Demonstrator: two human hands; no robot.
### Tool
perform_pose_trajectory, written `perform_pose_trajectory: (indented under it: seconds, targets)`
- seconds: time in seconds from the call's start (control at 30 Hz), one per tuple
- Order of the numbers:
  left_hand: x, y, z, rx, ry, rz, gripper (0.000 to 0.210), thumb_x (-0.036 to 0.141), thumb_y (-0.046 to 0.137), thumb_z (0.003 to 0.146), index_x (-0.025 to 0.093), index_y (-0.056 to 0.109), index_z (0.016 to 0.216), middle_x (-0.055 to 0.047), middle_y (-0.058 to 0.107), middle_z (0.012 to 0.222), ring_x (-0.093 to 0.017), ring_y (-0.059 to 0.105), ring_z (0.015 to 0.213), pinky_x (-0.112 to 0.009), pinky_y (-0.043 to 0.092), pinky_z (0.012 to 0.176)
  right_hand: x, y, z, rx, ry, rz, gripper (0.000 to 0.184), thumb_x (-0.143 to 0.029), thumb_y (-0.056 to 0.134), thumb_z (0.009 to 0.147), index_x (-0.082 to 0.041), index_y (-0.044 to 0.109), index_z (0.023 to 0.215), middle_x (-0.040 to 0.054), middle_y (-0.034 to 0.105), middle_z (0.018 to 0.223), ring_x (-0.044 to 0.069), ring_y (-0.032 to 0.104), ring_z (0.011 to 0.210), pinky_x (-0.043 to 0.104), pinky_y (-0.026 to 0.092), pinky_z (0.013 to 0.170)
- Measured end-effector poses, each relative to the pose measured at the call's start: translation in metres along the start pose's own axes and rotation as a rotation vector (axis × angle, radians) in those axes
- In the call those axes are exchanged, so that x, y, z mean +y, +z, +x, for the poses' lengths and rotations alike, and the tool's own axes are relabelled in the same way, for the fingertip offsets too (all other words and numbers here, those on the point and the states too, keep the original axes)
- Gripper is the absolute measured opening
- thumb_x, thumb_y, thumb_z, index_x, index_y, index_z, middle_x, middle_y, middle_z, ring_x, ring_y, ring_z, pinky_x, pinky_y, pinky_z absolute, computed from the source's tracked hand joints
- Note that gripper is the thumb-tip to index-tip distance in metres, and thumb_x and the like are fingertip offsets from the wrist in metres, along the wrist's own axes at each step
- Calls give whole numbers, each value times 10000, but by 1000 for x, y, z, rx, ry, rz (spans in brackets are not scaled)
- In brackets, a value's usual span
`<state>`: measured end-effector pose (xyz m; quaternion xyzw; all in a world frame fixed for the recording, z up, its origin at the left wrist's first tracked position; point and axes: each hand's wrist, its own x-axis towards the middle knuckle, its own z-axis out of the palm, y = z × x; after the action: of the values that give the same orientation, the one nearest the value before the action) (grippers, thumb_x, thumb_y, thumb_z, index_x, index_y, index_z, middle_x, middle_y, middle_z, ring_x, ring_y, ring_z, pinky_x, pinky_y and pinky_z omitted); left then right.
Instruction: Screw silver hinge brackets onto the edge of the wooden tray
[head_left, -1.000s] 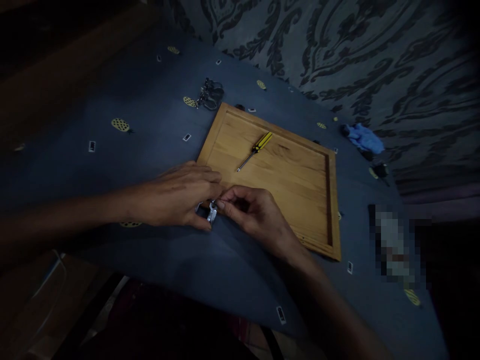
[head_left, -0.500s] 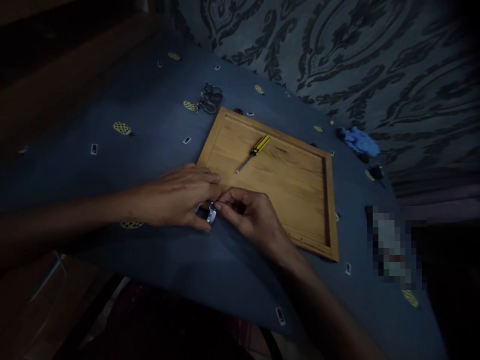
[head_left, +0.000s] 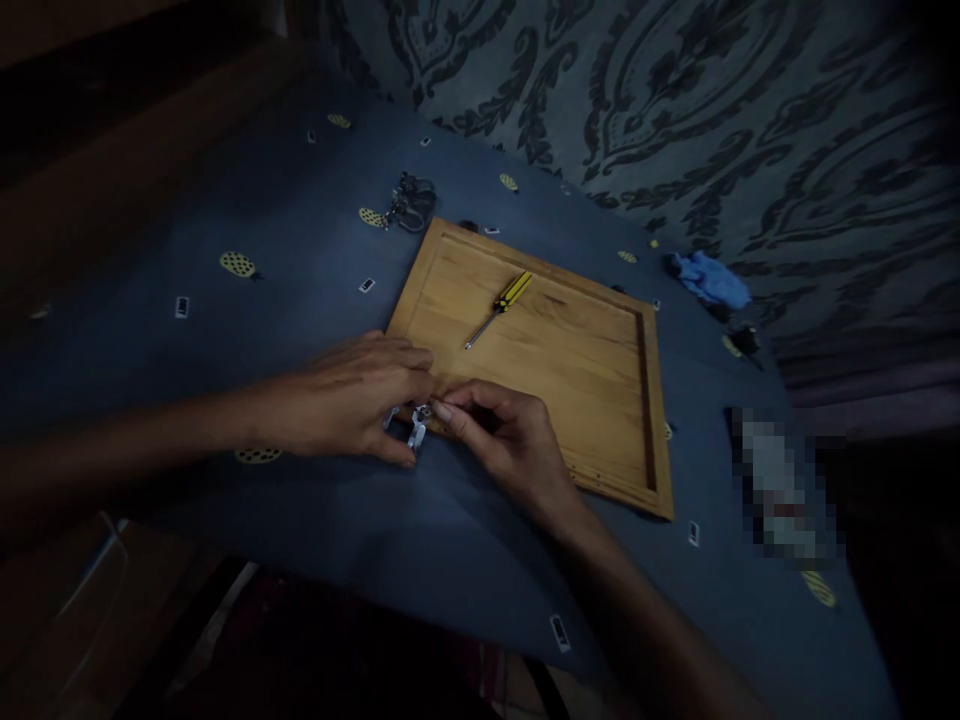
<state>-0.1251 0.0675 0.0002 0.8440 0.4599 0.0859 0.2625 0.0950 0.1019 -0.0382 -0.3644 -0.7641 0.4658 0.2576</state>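
Note:
A wooden framed panel (head_left: pixel 649 400) lies on the cloth-covered table. At its near left corner, my left hand (head_left: pixel 360 395) holds a small shiny metal hinge (head_left: pixel 418 432) against the frame, thumb on the near side and fingers curled over the far side. My right hand (head_left: pixel 506 430) is closed in a pinch right beside the hinge, thumb and forefinger together at its top. Whatever sits between those fingertips is too small and hidden to make out. A screwdriver (head_left: pixel 500 307) with a yellow and black handle rests on the panel, beyond both hands.
Dark metal pieces (head_left: pixel 411 203) lie in a heap behind the panel's far left corner. A crumpled blue cloth or glove (head_left: pixel 712 280) is by the patterned wall (head_left: pixel 675 120). A blurred-out item (head_left: pixel 784 490) lies at the right. The table's near edge runs below my forearms.
The view has shifted slightly, moving everything a little left. My right fingertips have shifted slightly at the hinge, showing more of its top. My left hand keeps its hold.

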Motion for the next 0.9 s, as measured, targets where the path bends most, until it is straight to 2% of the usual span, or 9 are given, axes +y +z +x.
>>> perform_pose_trajectory:
  seconds: [0.13, 0.3, 0.4, 0.53, 0.67, 0.9]
  targets:
    - [-3, 2, -1, 15, 24, -8, 282, 306, 911, 844, 188, 670, 930, 19, 626, 921, -207, 614, 940, -318, 383, 831, 5, -4, -8, 48, -104, -97, 123, -273, 717, 966, -221, 774, 870, 34, 789, 824, 181, 715, 744, 297, 538, 696]
    - [-6, 6, -1, 13, 20, -9, 296, 307, 922, 834, 175, 676, 934, 9, 625, 940, -217, 612, 964, -324, 377, 838, 14, -5, -15, 25, -353, -243, 145, -221, 666, 1026, -236, 811, 1026, 52, 766, 863, 195, 715, 805, 327, 568, 724]
    - [-7, 7, -2, 24, 29, -12, 298, 309, 916, 844, 178, 669, 947, 2, 634, 965, -218, 609, 971, -326, 381, 851, 16, -3, -16, 24, -409, -294, 173, -207, 658, 1042, -236, 821, 1091, 59, 752, 892, 196, 710, 825, 327, 579, 716]
    - [-7, 5, -3, 22, 30, 5, 296, 313, 907, 856, 187, 663, 964, 4, 636, 978, -215, 610, 971, -321, 385, 844, 17, -1, -15, 28, -426, -321, 193, -206, 651, 1051, -223, 830, 1121, 63, 747, 897, 196, 717, 834, 330, 593, 727]
    - [-6, 5, -3, 28, 29, 9, 292, 315, 911, 852, 187, 665, 943, 9, 636, 970, -209, 616, 960, -320, 391, 839, 18, -1, -15, 18, -398, -296, 208, -211, 656, 1047, -271, 835, 1133, 50, 754, 910, 193, 727, 847, 331, 597, 730]
    - [-6, 5, -3, 5, 21, -6, 291, 316, 907, 858, 182, 670, 959, 5, 632, 973, -216, 612, 977, -326, 388, 846, 15, -1, -14, 42, -340, -137, 177, -194, 703, 996, -264, 852, 1060, 43, 764, 868, 178, 720, 783, 314, 576, 688]
